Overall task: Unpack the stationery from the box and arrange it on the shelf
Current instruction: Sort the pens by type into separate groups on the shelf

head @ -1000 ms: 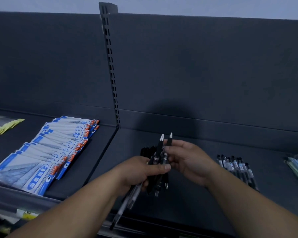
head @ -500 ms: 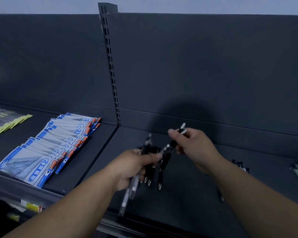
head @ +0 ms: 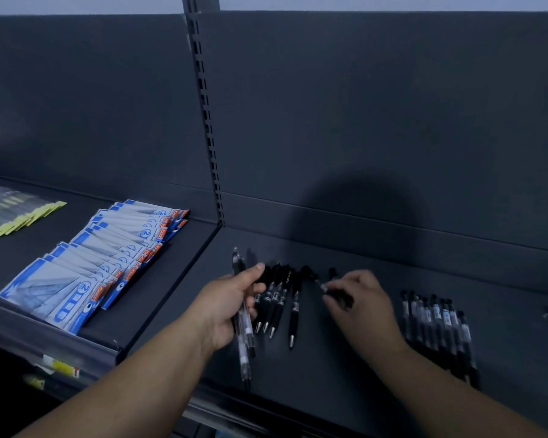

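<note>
Shelf first: no box is in view, and the shelf holds blue packets well left of the left hand. A second pen row lies just right of the right hand, and the laid row sits between both grips. The left hand's fingers curl round the remaining bundle. The right hand, raised half a second ago, has dropped to the shelf, pinching a single pen beside the laid row. It's probably the next pen to be placed.
</note>
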Demonstrator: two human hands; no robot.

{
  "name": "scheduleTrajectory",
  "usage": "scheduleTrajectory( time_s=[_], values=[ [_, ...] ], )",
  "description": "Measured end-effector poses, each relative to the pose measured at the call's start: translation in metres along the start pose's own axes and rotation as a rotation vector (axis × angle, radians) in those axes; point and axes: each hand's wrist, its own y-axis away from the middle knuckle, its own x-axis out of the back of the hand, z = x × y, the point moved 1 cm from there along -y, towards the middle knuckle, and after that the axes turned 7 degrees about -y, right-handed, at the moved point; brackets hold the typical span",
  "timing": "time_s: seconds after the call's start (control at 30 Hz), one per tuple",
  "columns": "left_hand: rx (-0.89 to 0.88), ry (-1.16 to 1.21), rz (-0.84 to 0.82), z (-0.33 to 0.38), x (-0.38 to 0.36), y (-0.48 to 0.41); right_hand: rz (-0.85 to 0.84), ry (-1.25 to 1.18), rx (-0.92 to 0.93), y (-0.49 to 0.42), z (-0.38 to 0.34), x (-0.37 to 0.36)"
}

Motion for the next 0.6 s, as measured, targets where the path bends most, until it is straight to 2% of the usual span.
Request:
scheduleTrajectory(
  time_s=[0.13, 0.23, 0.4, 0.6],
  values=[
    [0.0, -0.021, -0.002, -0.002, -0.003, -0.002, -0.215, 0.017, 0.037, 0.019, -0.004, -0.01],
    [0.006, -0.02, -0.004, -0.004, -0.005, -0.004, -0.38, 0.026, -0.039, 0.022, -0.013, -0.011],
    [0.03, -0.04, -0.055, -0.005, -0.009, -0.001, -0.441, 0.088, -0.113, 0.015, -0.018, -0.005],
    [0.095, 0.003, -0.118, -0.001, -0.008, -0.001, -0.663, 0.058, -0.149, 0.01, -0.014, 0.003]
  ],
)
